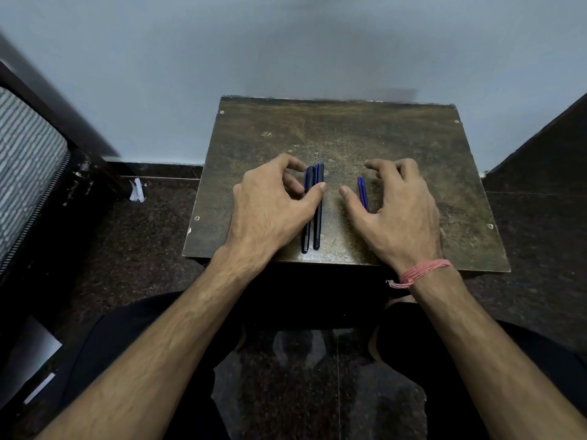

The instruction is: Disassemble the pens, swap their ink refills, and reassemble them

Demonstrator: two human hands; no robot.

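Left hand (273,204) curled, thumb touching two pens (313,208); right hand (397,208) arched, fingers spread loose over blue refill (362,193), gripping nothing.

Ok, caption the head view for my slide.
Bare hands hover over two dark pens and blue refill on worn wooden table.

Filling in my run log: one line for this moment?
left hand: on two pens | right hand: open over blue refills | table
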